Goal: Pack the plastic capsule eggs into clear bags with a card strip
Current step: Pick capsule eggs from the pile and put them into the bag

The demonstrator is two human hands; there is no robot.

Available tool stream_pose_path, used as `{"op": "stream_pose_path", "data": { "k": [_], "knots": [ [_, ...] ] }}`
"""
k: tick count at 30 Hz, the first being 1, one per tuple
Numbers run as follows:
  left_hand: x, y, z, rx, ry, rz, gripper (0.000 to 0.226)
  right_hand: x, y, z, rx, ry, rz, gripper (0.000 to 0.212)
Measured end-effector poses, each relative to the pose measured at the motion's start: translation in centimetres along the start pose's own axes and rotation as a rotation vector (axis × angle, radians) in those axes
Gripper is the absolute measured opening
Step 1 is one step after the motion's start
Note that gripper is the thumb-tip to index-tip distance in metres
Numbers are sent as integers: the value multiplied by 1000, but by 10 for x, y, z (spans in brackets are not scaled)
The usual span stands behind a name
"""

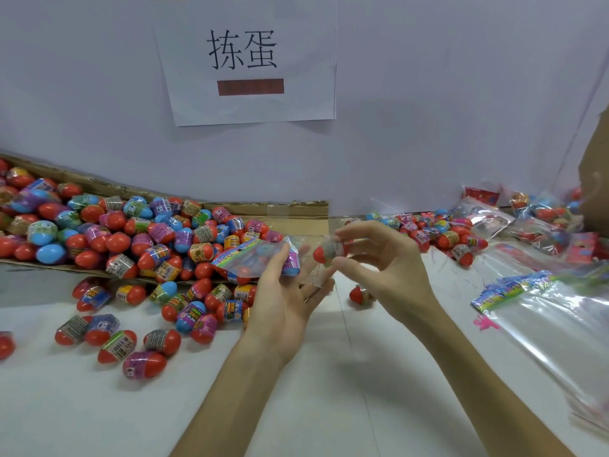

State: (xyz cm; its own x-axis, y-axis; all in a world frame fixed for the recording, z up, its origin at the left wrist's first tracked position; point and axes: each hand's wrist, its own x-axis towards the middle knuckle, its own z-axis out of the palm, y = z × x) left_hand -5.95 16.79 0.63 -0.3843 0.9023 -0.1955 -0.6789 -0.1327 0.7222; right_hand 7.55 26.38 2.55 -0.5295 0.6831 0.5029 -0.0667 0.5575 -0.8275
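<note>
Your left hand (283, 291) is gripping the clear bag (257, 263) near its card strip (235, 252); your right hand (389, 265) is pinching a red-tipped egg (324, 253) at the bag's mouth; keep the opening wide while sliding it in.

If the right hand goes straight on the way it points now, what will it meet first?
Most likely the bag that the left hand holds: the right hand pinches an egg whose red tip faces the bag's near end. Depth is unclear from one view.
</note>
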Motion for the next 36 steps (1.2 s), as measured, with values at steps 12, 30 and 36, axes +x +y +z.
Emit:
{"op": "stream_pose_path", "data": {
  "k": [12, 30, 36],
  "knots": [
    [3, -12, 0, 24, -122, -21, 52, -11, 10, 25, -297, 128, -140, 26],
    [0, -13, 9, 78, -174, -99, 38, -4, 13, 13, -369, 261, -104, 29],
    [4, -3, 2, 45, -88, -82, 43, 5, 19, -20, -469, -20, 197, 6]
  ]
}}
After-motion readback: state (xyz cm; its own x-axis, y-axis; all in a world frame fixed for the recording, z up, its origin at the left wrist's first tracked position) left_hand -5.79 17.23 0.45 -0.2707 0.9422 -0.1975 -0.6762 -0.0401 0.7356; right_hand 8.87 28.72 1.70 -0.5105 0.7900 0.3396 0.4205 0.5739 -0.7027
